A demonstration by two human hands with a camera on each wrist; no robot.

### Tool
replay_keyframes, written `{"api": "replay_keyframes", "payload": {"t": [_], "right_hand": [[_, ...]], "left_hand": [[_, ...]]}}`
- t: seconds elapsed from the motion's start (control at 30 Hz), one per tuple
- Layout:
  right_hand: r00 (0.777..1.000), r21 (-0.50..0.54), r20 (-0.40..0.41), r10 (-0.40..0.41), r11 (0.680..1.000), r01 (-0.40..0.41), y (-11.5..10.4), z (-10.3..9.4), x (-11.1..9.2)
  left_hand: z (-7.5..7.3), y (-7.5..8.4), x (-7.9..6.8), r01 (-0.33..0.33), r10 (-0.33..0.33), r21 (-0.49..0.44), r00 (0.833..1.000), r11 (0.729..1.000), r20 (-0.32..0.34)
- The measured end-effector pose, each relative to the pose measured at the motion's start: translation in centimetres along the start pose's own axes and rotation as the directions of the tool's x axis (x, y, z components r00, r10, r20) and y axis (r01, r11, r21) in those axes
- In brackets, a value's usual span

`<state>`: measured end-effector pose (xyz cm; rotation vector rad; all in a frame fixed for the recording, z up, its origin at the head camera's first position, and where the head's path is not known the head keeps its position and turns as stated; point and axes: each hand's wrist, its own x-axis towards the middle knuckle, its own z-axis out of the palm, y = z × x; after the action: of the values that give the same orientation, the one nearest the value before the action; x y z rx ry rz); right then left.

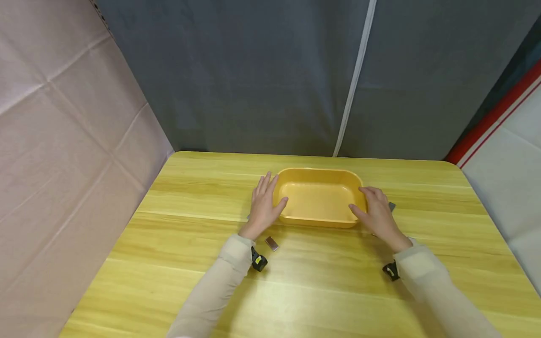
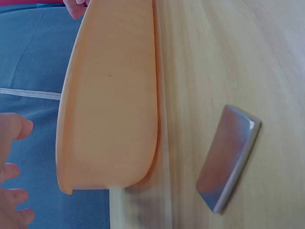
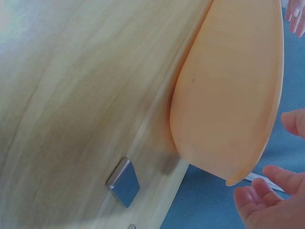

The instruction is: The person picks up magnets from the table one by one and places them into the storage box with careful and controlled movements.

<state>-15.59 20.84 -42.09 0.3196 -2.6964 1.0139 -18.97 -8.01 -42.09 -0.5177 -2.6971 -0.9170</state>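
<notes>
A yellow plastic basin (image 1: 317,221) with rounded corners stands on the table, its inside bare. At its left end is my left hand (image 1: 263,206), fingers spread and thumb over the rim; in the left wrist view a gap shows between those fingers and the basin's wall (image 2: 112,95). My right hand (image 1: 377,213) is at the right end, thumb and fingers apart around the rim, and the right wrist view shows them loosely bent beside the basin (image 3: 224,90), gripping nothing. A small shiny rectangular block (image 1: 272,243) lies in front of the left hand.
Another small flat block (image 3: 125,183) lies near the basin's right end, with part of a further one (image 3: 131,226) at that view's lower edge. A grey piece (image 1: 391,206) shows beyond the right hand. Behind the wooden table (image 1: 321,291) hangs a dark curtain (image 1: 253,84).
</notes>
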Motion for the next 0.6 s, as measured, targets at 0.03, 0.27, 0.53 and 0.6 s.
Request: {"api": "replay_keyframes", "payload": {"t": [0.03, 0.27, 0.53, 0.6], "right_hand": [[1.0, 0.001, 0.001, 0.006, 1.0, -0.006, 0.1, 0.0, -0.1], [1.0, 0.029, -0.001, 0.031, 0.999, -0.03, 0.3, -0.2, -0.5], [0.993, 0.058, 0.058, 0.107, 0.992, -0.111, 0.5, -0.2, -1.1], [0.991, 0.071, 0.066, 0.114, 0.99, -0.119, 0.5, -0.1, -1.1]], "left_hand": [[0.0, 0.0, 0.0, -0.003, 0.003, -0.003, 1.0, 1.0, -0.004], [0.2, -0.4, -0.4, -0.007, 0.007, 0.0, 0.999, 1.0, -0.033], [0.1, -0.7, -0.7, 0.018, -0.018, -0.005, 0.999, 1.0, -0.036], [0.1, -0.7, -0.8, 0.022, -0.023, -0.007, 0.999, 1.0, -0.034]]}}
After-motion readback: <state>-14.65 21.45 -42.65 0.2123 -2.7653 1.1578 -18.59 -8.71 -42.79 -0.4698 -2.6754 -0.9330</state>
